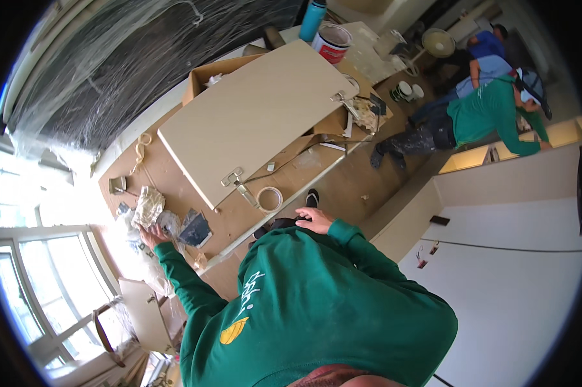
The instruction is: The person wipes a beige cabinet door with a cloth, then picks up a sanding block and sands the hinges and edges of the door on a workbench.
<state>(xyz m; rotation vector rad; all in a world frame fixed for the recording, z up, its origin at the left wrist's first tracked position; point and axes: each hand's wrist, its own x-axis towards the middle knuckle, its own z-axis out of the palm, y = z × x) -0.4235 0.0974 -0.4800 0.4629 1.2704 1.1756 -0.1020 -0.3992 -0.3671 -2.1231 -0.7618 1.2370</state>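
At the left end of the cardboard-covered counter, my left hand [152, 236] reaches in with its fingers apart. They touch the lower side of a crumpled, clear plastic wrapping [150, 205], with no clear grip on it. Close by lies a dark, flat-sided tray or scraper [195, 229]. My right hand [317, 220] rests in front of my body near the waist, fingers stretched out and holding nothing. A pale cabinet door panel [252, 122] with metal hinges [232, 177] lies across a cardboard box [223, 72]. Beside it sits a tape roll [270, 199].
A paint bucket [331, 42] and blue bottle [312, 20] stand at the counter's far end. Plastic sheeting [123, 61] covers the back. To the right, a person in a green top [484, 109] bends over, with others behind. Another panel [146, 313] leans at lower left.
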